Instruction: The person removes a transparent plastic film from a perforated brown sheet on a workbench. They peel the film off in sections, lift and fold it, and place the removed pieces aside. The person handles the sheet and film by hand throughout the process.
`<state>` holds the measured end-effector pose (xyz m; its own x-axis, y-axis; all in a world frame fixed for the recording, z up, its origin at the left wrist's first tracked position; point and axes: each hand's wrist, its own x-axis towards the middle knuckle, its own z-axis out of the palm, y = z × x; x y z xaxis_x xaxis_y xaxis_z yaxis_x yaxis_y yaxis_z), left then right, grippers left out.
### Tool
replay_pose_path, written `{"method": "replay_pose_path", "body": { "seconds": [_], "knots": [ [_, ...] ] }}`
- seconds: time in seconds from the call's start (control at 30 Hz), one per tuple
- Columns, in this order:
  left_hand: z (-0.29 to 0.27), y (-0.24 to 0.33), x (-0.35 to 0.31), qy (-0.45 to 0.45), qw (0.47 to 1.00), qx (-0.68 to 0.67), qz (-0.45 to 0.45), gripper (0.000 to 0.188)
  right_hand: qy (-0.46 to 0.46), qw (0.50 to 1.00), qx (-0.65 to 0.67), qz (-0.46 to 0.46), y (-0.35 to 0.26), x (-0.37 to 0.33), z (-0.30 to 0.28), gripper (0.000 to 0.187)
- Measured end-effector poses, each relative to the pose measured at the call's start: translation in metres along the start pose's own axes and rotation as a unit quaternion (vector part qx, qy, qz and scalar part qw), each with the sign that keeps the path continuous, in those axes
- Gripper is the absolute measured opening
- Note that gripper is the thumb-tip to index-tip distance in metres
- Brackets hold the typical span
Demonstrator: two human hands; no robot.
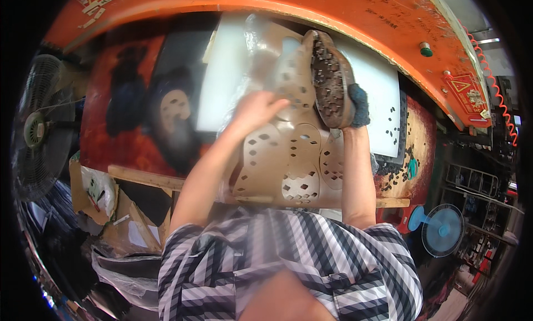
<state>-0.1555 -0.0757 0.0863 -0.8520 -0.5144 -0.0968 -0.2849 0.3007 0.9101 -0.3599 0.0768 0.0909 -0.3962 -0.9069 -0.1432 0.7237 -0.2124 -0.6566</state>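
At nine o'clock a fan (36, 129) stands beside the worktop (102, 149). Near twelve, the bare left hand (258, 108) is over a brown sheet (277, 154) punched with holes; its fingers are blurred, so I cannot tell whether they are apart or together. At one o'clock a sole-shaped die (330, 79) shows its studded side, the gloved right hand (360, 105) clamping its right rim with its fingers. A blue fan (442, 230) sits at four.

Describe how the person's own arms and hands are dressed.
The left hand is bare; the right hand wears a dark, fuzzy-looking glove, partly hidden from view. Both forearms are uncovered below short, loose sleeves patterned in black, grey and white diagonal stripes.
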Motion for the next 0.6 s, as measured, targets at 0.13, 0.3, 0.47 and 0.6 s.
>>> {"method": "replay_pose_path", "body": {
  "seconds": [0.13,0.3,0.47,0.6],
  "knots": [
    [0.001,-0.032,-0.009,0.025,0.998,0.020,-0.061,0.049,-0.026,0.996,0.072,-0.034,-0.004,0.002,-0.031,0.068],
    [0.004,-0.035,-0.005,0.019,0.995,-0.006,-0.098,0.046,0.103,0.990,-0.036,-0.084,-0.035,-0.033,-0.049,0.064],
    [-0.005,-0.033,0.012,0.000,0.977,-0.185,-0.109,0.040,0.204,0.891,-0.396,-0.085,-0.085,-0.073,-0.061,0.064],
    [0.006,-0.026,0.036,0.041,0.957,-0.267,-0.105,0.037,0.316,0.512,-0.799,0.004,-0.093,-0.078,-0.063,0.055]
  ]
}}
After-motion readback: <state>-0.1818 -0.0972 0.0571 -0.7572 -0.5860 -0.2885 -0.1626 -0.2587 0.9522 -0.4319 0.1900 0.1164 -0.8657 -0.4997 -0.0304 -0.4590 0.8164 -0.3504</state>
